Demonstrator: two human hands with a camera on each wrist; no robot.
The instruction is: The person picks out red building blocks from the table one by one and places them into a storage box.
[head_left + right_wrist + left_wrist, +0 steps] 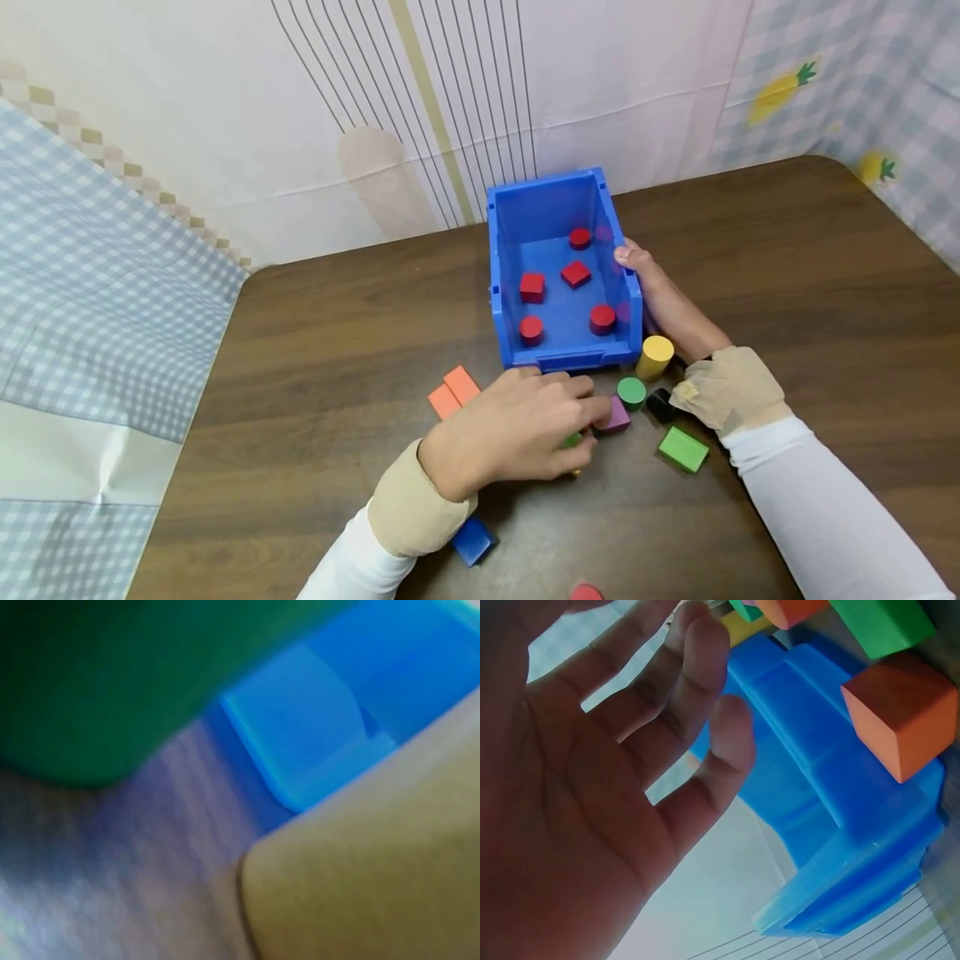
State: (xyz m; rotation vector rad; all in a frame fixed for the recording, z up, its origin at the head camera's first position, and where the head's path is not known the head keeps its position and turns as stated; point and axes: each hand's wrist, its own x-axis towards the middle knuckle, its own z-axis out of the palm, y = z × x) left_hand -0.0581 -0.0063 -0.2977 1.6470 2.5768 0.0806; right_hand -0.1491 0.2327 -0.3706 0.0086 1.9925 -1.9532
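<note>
A blue plastic bin stands at the back of the table with several red blocks in it, some round, some square. My right hand grips its right side wall, thumb over the rim; the other fingers are mostly hidden behind the wall. In front of the bin my left hand reaches over loose blocks, its fingertips close to a purple block. Seen in the left wrist view, its fingers are loosely bent, and no block shows in them. An orange cube lies by the bin.
Right of the left hand are a yellow cylinder, a green cylinder, a black block and a green block. Orange blocks lie to its left. Nearer are a blue block and a red piece.
</note>
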